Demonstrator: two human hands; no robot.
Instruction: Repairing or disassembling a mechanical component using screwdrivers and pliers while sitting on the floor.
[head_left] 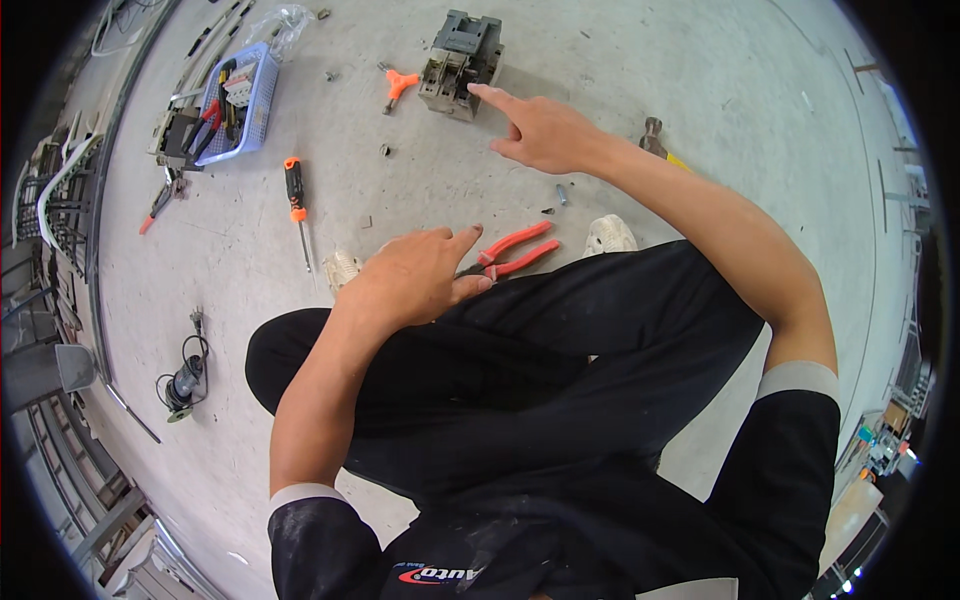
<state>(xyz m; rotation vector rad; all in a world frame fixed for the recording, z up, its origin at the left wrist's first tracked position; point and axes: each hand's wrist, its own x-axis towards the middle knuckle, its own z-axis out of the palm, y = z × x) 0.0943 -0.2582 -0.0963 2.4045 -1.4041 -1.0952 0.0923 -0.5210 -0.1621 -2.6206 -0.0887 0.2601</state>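
Observation:
My right hand [548, 135] reaches forward with its index finger stretched out to the near right side of a grey electrical contactor [468, 35], which stands on the floor. The fingertip touches it or is just short of it; I cannot tell which. Its thumb is apart and the hand holds nothing. Over my bent legs hovers my left hand [410, 272], index finger and thumb spread, nothing in its grasp. Beside it are pliers with red handles [520, 250], their jaws partly hidden by that hand. An orange Y-shaped wrench [400, 82] lies left of the contactor.
A blue basket [262, 105] of tools stands at the far left. A screwdriver [296, 190] lies nearer, and a corded power tool [184, 382] is at left. Right of my forearm is a hammer [653, 135]. A bolt [562, 195] lies near my shoe [610, 235].

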